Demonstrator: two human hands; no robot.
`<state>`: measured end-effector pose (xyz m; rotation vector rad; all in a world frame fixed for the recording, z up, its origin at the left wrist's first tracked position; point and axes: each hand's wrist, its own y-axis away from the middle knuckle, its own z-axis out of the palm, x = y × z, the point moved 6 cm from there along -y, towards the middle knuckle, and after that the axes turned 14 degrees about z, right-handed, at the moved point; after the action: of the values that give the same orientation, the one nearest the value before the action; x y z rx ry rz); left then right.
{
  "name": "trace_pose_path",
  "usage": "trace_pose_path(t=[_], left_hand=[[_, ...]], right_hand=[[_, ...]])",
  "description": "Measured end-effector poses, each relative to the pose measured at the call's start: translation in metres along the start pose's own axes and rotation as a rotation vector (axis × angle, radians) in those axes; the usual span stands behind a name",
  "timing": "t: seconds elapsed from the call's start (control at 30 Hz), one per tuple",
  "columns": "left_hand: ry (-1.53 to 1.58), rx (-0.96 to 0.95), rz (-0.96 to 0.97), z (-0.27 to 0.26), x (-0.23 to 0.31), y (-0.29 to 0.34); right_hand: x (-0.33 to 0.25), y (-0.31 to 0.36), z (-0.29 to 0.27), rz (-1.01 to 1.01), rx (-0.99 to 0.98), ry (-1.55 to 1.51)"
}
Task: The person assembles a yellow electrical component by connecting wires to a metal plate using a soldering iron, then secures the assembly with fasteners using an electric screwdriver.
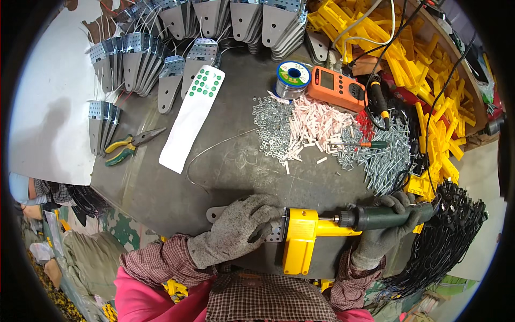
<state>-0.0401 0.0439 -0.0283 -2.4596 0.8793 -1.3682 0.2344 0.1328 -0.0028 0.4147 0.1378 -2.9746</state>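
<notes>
In a grey work glove, my left hand (236,229) closes around a grey metal plate (273,234); its rounded end pokes out past my wrist side. A yellow plastic housing (299,241) with a side arm sits against the plate's right end. Gloved as well, my right hand (383,239) wraps a dark green electric screwdriver (373,218) held level. Its bit points left and reaches the housing; whether a screw is under the tip is hidden. Beyond them lie heaps of screws (383,161), pale pink sleeves (314,126) and small nuts (271,129).
Stacked metal plates with wires (198,19) line the back. Pliers (134,145), a white strip with green stickers (190,126), a solder spool (293,80), an orange meter (337,88) and a soldering iron (380,102) lie about. Yellow parts (429,70) and black cables (445,236) crowd the right.
</notes>
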Motion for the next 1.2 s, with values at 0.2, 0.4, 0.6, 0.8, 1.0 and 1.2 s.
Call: trace_pose_path(t=[0.2,0.4,0.6,0.8,1.0,1.2], left_hand=[[-0.017,-0.001,0.019,-0.001,0.0,-0.002],[-0.015,-0.005,-0.016,-0.001,0.001,-0.002],[0.052,0.075,-0.019,-0.01,0.004,-0.01],[0.025,0.1,0.013,-0.011,0.004,-0.013],[-0.045,0.072,0.014,-0.012,0.006,-0.014],[0.227,0.152,-0.149,-0.011,0.002,-0.013]], right_hand=[[0.005,0.001,0.005,0.007,-0.005,-0.04],[0.003,0.003,0.0,0.002,-0.001,-0.034],[0.001,0.002,-0.004,0.008,0.008,-0.051],[0.004,0.001,-0.002,-0.011,0.026,-0.045],[0.002,0.001,0.003,0.003,-0.077,-0.059],[0.003,0.004,0.003,-0.072,0.082,-0.002]])
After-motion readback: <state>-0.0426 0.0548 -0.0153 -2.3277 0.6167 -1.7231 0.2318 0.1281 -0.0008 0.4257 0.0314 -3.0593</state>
